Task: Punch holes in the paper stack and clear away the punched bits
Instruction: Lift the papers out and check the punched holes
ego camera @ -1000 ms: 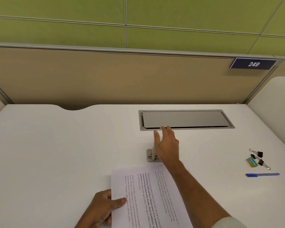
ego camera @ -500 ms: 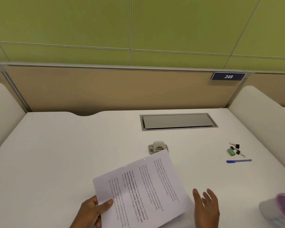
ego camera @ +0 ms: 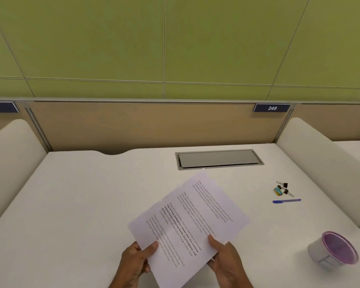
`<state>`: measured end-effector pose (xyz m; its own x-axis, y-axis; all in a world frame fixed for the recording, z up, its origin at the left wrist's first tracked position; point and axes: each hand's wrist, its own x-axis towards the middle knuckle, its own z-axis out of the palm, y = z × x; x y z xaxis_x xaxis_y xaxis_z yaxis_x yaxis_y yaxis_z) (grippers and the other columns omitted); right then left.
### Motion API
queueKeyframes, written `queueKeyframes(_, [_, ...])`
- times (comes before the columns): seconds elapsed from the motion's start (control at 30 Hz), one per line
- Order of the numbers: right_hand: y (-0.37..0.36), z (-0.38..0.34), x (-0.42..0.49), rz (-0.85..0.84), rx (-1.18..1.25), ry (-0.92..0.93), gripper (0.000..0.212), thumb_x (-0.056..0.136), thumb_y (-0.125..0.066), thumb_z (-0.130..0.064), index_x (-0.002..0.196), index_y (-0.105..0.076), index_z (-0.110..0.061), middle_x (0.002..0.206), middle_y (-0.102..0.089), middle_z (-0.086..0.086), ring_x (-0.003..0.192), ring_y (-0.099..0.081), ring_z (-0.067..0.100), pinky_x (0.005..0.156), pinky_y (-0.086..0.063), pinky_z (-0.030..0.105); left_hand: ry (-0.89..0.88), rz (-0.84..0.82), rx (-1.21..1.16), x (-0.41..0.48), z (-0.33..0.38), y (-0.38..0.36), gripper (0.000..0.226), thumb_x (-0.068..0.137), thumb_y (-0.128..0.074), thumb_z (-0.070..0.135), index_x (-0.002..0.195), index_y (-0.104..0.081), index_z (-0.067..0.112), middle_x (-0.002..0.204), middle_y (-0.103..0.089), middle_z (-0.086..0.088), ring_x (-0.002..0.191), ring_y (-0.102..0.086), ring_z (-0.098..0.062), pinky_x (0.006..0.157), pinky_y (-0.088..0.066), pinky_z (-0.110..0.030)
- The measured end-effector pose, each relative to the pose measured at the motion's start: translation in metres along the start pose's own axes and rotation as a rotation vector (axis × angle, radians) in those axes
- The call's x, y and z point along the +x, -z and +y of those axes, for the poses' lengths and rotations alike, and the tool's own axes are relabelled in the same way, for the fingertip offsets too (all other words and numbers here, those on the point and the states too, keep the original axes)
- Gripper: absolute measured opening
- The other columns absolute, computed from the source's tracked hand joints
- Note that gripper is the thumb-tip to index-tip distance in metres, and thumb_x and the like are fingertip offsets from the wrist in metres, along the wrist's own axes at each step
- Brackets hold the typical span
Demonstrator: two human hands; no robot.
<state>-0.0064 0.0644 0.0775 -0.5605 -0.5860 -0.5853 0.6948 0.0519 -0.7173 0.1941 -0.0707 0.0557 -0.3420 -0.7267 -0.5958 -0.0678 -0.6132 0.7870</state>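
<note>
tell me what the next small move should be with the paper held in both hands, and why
Probably lay the paper stack flat on the desk to its left. The left hand and right hand both grip its near edge, so neither is free for clearing up. The small purple-lined bin stands at the right.

Both hands grip the paper stack point(ego camera: 187, 223) above the desk point(ego camera: 81, 196): left hand point(ego camera: 134, 260) at its near-left edge, right hand point(ego camera: 224, 258) at its near-right edge.
</note>
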Motion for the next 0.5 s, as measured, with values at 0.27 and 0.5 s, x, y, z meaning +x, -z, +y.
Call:
queueKeyframes(0.27, [0.026,-0.054,-0.002,-0.201,-0.232,0.243,0.027,0.096,-0.061,-0.013,0.122,-0.066,-0.016,0.116,-0.075,0.004,0.103,-0.072,0.024,0.075,-0.061,0.038,-0.152,0.033,0.086,-0.026,0.018,-0.017,0.029,0.078,-0.081,0.016,0.105,-0.074,0.012,0.098,-0.08,-0.003,0.095,-0.072,-0.025,0.076,-0.05,-0.034])
queueKeyframes(0.5, [0.031,-0.071,-0.015,-0.336,-0.314,0.32,0.026,0.095,-0.064,-0.016,0.121,-0.067,-0.015,0.116,-0.075,0.007,0.104,-0.071,0.027,0.087,-0.059,0.046,-0.268,0.045,0.179,-0.042,0.026,-0.029,0.026,0.079,-0.08,0.01,0.104,-0.073,0.015,0.096,-0.08,0.001,0.092,-0.072,-0.019,0.073,-0.052,-0.024])
